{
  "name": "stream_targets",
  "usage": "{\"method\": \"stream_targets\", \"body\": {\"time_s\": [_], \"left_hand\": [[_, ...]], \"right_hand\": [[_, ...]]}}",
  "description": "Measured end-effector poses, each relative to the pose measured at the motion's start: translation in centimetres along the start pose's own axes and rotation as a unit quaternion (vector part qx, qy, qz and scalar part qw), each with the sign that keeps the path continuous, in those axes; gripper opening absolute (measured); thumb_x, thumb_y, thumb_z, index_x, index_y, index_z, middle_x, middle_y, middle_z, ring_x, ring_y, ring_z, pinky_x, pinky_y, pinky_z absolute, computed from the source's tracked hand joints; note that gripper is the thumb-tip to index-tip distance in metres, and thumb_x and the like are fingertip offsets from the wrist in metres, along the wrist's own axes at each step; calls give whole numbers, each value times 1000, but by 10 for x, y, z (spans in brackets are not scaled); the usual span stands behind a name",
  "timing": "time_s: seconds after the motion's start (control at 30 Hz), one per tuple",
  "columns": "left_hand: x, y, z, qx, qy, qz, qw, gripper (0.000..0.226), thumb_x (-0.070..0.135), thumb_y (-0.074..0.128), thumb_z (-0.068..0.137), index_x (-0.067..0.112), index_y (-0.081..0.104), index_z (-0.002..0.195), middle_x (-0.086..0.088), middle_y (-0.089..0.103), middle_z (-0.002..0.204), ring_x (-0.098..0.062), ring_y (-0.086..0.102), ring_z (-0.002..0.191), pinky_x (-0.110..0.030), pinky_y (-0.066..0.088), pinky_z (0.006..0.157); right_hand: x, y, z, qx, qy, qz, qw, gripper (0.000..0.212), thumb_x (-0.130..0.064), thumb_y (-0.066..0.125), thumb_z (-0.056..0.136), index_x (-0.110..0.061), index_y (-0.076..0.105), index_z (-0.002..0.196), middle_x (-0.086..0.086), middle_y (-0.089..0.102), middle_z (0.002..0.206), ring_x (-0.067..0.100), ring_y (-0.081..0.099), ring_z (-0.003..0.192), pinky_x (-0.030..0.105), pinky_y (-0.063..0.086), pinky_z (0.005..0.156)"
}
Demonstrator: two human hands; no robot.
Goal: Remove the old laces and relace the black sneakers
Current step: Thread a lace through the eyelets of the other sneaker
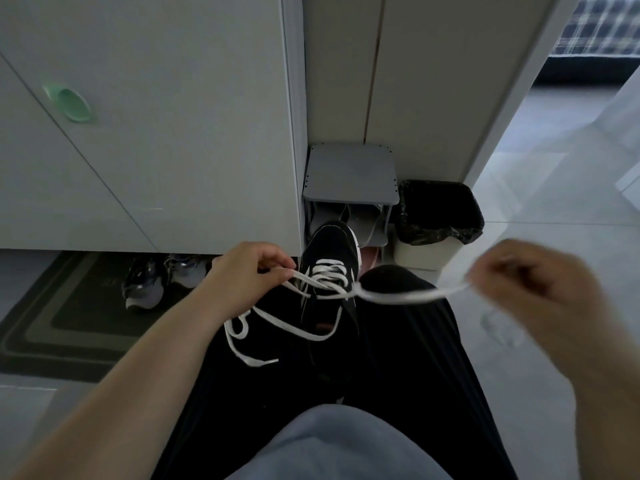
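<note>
A black sneaker (329,258) with a white sole edge rests on my lap between my knees, toe pointing away. A flat white lace (325,271) crosses its lower eyelets. My left hand (249,271) pinches one strand of the lace just left of the shoe; the loose tail loops down over my dark trousers. My right hand (540,282), blurred, pinches the other strand and holds it stretched out to the right of the shoe.
A white cabinet (156,133) stands at the left with grey shoes (149,282) and a dark mat (62,320) beneath it. Behind the sneaker are a small grey shoe rack (349,178) and a bin (436,216) lined with a black bag. Pale tiled floor lies to the right.
</note>
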State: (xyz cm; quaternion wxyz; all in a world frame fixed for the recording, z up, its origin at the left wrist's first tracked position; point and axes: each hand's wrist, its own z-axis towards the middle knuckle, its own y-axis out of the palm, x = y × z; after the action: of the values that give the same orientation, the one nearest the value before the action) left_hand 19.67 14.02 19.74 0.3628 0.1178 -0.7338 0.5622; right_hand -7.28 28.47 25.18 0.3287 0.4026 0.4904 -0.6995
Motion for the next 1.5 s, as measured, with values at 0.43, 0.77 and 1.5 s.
{"method": "stream_targets", "body": {"time_s": [0.43, 0.77, 1.5], "left_hand": [[7, 26, -17, 210, 97, 199, 952, 6, 27, 71, 78, 27, 65, 77, 14, 57, 63, -13, 53, 68, -29, 26, 76], [16, 39, -10, 128, 62, 192, 971, 20, 26, 53, 89, 18, 46, 72, 3, 51, 57, -16, 50, 58, -25, 33, 56], [-27, 40, -56, 112, 167, 137, 970, 23, 52, 48, 74, 39, 67, 76, 37, 52, 71, 9, 45, 87, -17, 15, 98]], "right_hand": [[22, 133, 28, -167, 20, -271, 948, 42, -54, 61, 81, -32, 60, 115, -11, 58, 109, 10, 57, 100, 25, 48, 77], [22, 88, 20, -173, 82, -123, 974, 21, -34, 66, 84, -28, 63, 64, -13, 47, 44, 0, 45, 46, 11, 36, 49], [16, 49, 5, -92, 37, -129, 987, 40, -25, 40, 97, -27, 43, 137, -21, 47, 102, -4, 51, 97, 9, 36, 79]]}}
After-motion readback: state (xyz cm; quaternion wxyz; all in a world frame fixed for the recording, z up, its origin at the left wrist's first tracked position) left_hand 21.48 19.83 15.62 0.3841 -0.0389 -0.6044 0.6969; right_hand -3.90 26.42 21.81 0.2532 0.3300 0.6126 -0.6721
